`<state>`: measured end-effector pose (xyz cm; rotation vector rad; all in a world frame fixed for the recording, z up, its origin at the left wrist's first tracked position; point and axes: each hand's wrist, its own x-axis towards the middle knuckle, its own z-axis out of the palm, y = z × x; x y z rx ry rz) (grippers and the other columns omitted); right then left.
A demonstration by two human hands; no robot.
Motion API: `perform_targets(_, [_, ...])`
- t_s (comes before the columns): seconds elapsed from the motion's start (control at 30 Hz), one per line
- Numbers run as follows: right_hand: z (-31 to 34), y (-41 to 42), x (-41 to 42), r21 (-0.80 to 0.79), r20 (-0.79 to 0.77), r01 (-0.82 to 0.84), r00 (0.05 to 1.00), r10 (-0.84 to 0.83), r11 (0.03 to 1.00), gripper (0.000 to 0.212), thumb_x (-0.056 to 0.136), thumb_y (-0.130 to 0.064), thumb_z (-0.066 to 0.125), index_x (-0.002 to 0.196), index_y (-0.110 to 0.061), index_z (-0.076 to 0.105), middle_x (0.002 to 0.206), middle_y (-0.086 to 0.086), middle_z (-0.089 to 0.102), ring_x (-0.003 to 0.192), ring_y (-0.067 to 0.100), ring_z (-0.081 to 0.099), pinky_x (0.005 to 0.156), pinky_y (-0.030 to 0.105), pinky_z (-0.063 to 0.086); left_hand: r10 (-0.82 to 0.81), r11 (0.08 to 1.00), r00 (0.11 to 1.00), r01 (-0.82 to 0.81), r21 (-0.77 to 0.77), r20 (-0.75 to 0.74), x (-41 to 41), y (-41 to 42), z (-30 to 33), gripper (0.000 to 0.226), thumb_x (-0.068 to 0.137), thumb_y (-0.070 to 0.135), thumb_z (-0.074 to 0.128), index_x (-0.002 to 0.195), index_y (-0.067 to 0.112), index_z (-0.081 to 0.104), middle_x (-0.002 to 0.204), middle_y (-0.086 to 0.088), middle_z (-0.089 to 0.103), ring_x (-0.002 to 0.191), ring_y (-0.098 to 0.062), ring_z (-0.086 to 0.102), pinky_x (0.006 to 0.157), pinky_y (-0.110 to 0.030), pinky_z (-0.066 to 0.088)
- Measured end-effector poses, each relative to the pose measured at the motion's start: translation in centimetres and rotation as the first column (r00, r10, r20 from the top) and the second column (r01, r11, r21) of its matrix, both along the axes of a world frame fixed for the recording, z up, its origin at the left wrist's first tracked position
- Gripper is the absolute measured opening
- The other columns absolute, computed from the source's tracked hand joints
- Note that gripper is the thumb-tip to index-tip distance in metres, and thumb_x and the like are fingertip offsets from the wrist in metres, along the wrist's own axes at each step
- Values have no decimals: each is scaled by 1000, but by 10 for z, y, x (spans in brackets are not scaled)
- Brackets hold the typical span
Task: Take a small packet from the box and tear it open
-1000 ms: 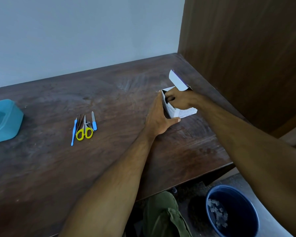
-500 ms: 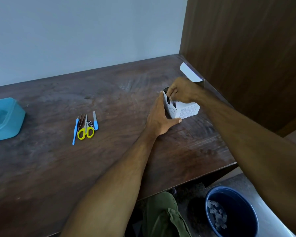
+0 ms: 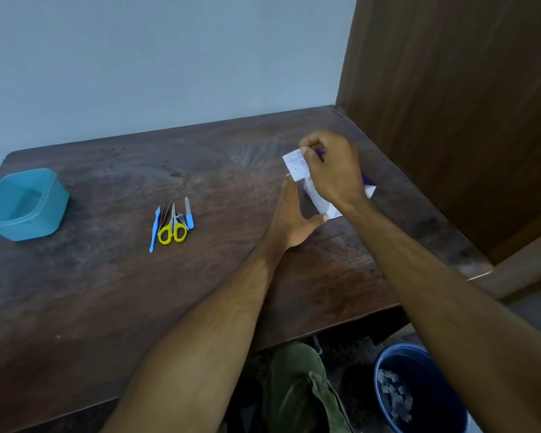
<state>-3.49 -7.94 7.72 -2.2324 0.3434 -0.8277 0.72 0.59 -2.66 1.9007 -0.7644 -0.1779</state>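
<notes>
A small white box [image 3: 321, 204] stands on the dark wooden table [image 3: 107, 292] near its right side. My left hand [image 3: 289, 220] holds the box, with its fingers along the box's left side and its thumb round the front corner. Just above the box, my right hand [image 3: 334, 170] is raised and pinches a folded printed paper leaflet [image 3: 295, 164]. The right hand hides most of the box top.
Yellow-handled scissors [image 3: 172, 232] lie mid-table among a blue tool [image 3: 153, 229], a nail file [image 3: 189, 214] and thin metal tools. A teal container [image 3: 25, 204] sits far left. A wooden panel [image 3: 450, 104] bounds the right. A blue bucket [image 3: 419, 389] stands below.
My right hand has lifted out of the box opening, drawing the folded leaflet up with it. My left hand has stayed on the box.
</notes>
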Motion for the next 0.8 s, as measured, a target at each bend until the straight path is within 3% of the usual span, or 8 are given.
perform_targets(0.07, [-12, 8, -1, 152, -28, 9, 1000, -5, 988, 11, 91, -9, 59, 92, -12, 70, 86, -9, 66, 77, -1, 59, 68, 6, 44, 41, 997, 996, -46, -65, -77, -4, 19, 2, 63, 80, 7, 73, 134, 10, 41, 124, 10, 48, 106, 4, 46, 88, -2, 34])
perform_targets(0.13, [-24, 16, -2, 217, -71, 7, 997, 9, 976, 12, 88, -8, 61, 92, -10, 72, 87, -6, 69, 74, -4, 58, 68, 4, 43, 74, 985, 972, -107, -137, -224, -7, 42, 1, 46, 87, -3, 62, 130, 6, 48, 121, 7, 56, 106, -3, 54, 95, -19, 42])
perform_targets(0.2, [-36, 24, -4, 253, -110, -6, 993, 35, 967, 13, 88, -7, 62, 93, -10, 73, 90, -3, 71, 73, -4, 58, 70, 5, 43, 164, 950, 928, -239, -199, -334, -9, 67, 3, 31, 92, -5, 54, 123, 0, 55, 120, -7, 62, 96, -12, 62, 92, -28, 50])
perform_targets(0.3, [-49, 47, -8, 314, -146, -59, 983, 110, 947, 12, 89, -8, 62, 96, -10, 72, 92, -2, 71, 76, -2, 60, 74, 11, 46, 224, 885, 860, -376, -274, -458, -17, 110, 11, 21, 99, 5, 45, 115, 5, 59, 107, -6, 64, 77, -13, 66, 76, -22, 55])
perform_targets(0.47, [-58, 94, -11, 346, -125, -220, 953, 277, 912, 13, 91, -7, 62, 98, -8, 71, 81, -9, 66, 66, -7, 58, 68, 16, 47, 289, 854, 836, -445, -269, -466, -27, 166, 20, 12, 98, 17, 54, 106, 13, 61, 93, 0, 67, 73, -14, 68, 69, -22, 56])
perform_targets(0.6, [-64, 129, -11, 359, -113, -319, 918, 380, 877, 11, 88, -10, 66, 98, -14, 70, 80, -6, 67, 71, 4, 60, 72, 24, 50, 307, 872, 838, -438, -218, -451, -29, 196, 22, 16, 92, 23, 65, 102, 11, 66, 86, -1, 70, 72, -13, 68, 67, -25, 58])
perform_targets(0.8, [-65, 175, -6, 429, -42, -376, 900, 435, 821, 11, 87, -9, 69, 98, -8, 70, 81, 1, 69, 70, 6, 62, 66, 19, 51, 323, 866, 833, -451, -215, -449, -36, 231, 22, 8, 89, 13, 67, 90, 5, 68, 76, -9, 67, 60, -9, 64, 58, -21, 56])
